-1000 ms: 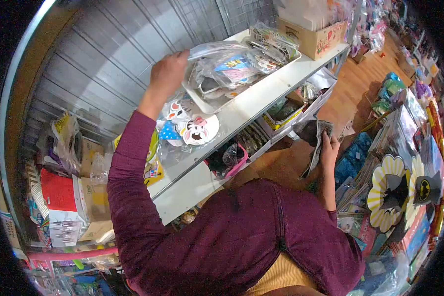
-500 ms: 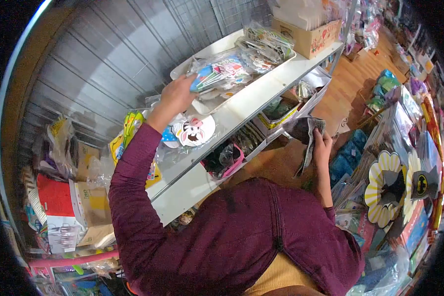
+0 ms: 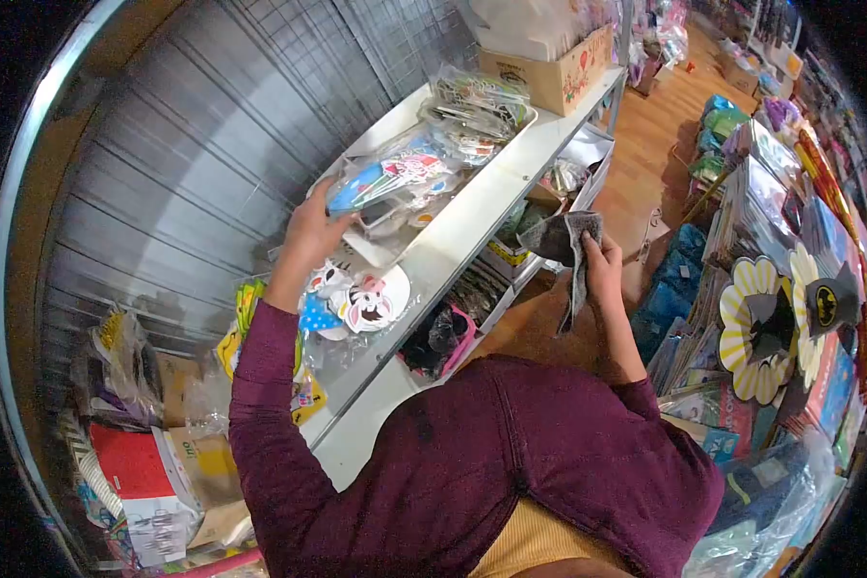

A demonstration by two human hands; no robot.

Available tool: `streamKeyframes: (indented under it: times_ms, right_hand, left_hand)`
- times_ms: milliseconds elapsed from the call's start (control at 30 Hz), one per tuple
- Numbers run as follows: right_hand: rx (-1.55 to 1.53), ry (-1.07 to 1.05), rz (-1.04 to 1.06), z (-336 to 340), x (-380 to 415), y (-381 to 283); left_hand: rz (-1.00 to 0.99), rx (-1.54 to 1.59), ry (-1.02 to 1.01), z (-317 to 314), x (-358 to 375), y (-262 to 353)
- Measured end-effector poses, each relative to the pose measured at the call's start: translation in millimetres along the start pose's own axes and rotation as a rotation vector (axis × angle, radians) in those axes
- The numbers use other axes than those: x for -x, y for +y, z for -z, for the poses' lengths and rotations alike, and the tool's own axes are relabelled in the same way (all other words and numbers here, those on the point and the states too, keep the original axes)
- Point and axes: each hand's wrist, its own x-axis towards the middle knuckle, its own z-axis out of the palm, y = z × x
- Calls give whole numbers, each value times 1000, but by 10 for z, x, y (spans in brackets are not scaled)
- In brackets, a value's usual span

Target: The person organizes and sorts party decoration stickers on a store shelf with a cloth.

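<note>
My left hand (image 3: 310,229) grips the near end of a clear plastic packet (image 3: 395,173) with blue, white and pink printing. The packet lies over a white tray (image 3: 409,249) on the white shelf. In my right hand (image 3: 602,265) hangs a grey cloth (image 3: 576,255), pinched near its top edge, out past the shelf's front. Below my left hand, cartoon animal cutouts (image 3: 371,301) in plastic lie on the shelf. More clear packets (image 3: 477,101) are piled at the tray's far end.
A cardboard box (image 3: 549,79) stands at the shelf's far end. Under the shelf are bins and a pink-rimmed basket (image 3: 460,345). To the right, stacked packets and yellow-white striped rosettes (image 3: 749,328) rise beside the wooden floor (image 3: 650,125). A wire grid wall backs the shelf.
My left hand and the packet have shifted left and slightly down, and the packet's near end looks more raised. My right hand and the cloth appear further left. The whole view has shifted too.
</note>
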Motion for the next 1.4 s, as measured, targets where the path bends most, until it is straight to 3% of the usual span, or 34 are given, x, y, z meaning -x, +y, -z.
streamKeyframes:
  times_ms: [67, 133, 167, 233, 267, 300, 367, 433, 533, 633, 767, 867, 933, 1067, 1100, 1200, 1300, 1333, 1400]
  right_hand:
    - [-41, 24, 27, -171, -28, -126]
    - [-105, 60, 53, -293, -90, -212]
    - [-109, 50, 51, -322, -139, -187]
    - [-57, 108, 42, -317, -267, -95]
    - [-53, 118, 68, -331, -340, -34]
    - [-60, 107, 75, -404, -370, -88]
    - [-119, 56, 71, -493, -391, -251]
    - [-73, 30, 79, -572, -539, -208]
    - [-263, 118, 32, -644, -714, -262]
    - [-125, -9, 126, -637, -962, -479]
    - [-265, -106, 132, -657, -1189, -762]
    - [-228, -156, 111, -607, -1411, -735]
    - [-222, -202, 99, -620, -1555, -734]
    - [-268, -226, 78, -744, -1679, -873]
    - [-288, -256, 38, -776, -1686, -954]
    - [-304, -227, 88, -926, -1755, -1022]
    - [-278, -186, 176, -1096, -1754, -1120]
    - [-272, -268, 225, -1158, -1711, -1177]
    - [-235, -339, 314, -1347, -1686, -1222]
  left_hand:
    - [17, 130, -35, -64, -28, -126]
    - [1, 675, -88, -146, -44, -163]
    - [9, 670, -82, -160, -50, -181]
    - [186, 1080, -163, -85, -59, -96]
    - [157, 1192, -186, -142, -92, -184]
    - [155, 1188, -171, -154, -114, -167]
    - [391, 1307, 82, -237, -129, -80]
    - [392, 1371, 97, -267, -205, -193]
    - [423, 1505, -1, -308, -277, -108]
    - [442, 1509, -77, -327, -290, 21]
    - [420, 1543, -155, -440, -346, 138]
    - [458, 1521, -69, -504, -366, 251]
    - [605, 1469, 185, -426, -320, 430]
    - [609, 1293, 341, -438, -197, 133]
    - [632, 1302, 360, -416, -160, 163]
    - [549, 1557, 683, -482, -84, 163]
    - [544, 1544, 805, -814, -75, 119]
    - [548, 1699, 834, -808, -90, 282]
    - [527, 1673, 861, -865, -125, 327]
